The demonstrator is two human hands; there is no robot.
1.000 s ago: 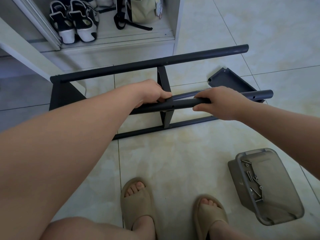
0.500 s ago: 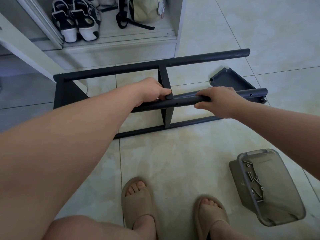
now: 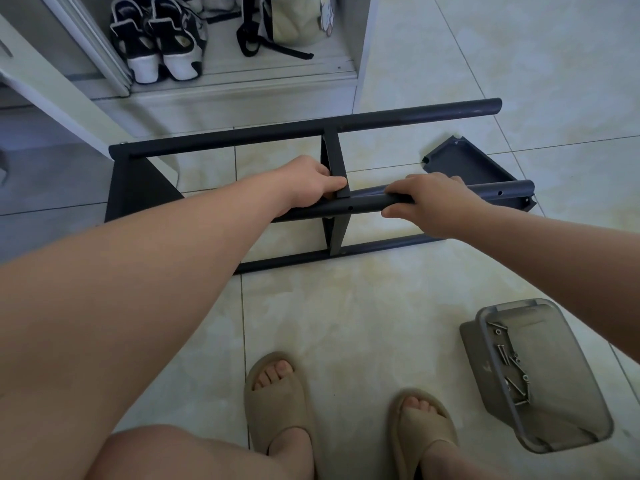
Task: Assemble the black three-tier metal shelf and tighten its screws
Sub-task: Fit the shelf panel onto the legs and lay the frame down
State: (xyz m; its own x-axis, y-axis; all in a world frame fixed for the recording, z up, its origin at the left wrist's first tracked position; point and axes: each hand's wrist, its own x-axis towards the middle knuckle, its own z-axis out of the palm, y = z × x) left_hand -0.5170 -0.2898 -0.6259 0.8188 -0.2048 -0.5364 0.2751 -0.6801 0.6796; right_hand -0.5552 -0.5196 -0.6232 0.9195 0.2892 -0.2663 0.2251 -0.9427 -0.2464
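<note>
The black metal shelf frame (image 3: 311, 131) lies on its side on the tiled floor. Two shelf panels stand on edge in it: the middle shelf panel (image 3: 334, 157) and the end panel (image 3: 138, 188) at the left. My left hand (image 3: 308, 185) grips the middle panel's near corner where it meets a loose black pole (image 3: 363, 206). My right hand (image 3: 433, 202) wraps around that pole further right. A screw hole in the pole shows between my hands. A third shelf panel (image 3: 464, 166) lies flat on the floor behind the pole's right end.
A grey plastic bin (image 3: 568, 420) holding several screws (image 3: 510, 362) sits on the floor at lower right. My sandalled feet (image 3: 277, 396) stand in front. A white cabinet (image 3: 225, 84) with shoes (image 3: 162, 39) and a bag lies behind the frame.
The pole has shifted slightly left and nearer the middle panel's corner, both hands keeping their grip on it. The view tilted a little downward.
</note>
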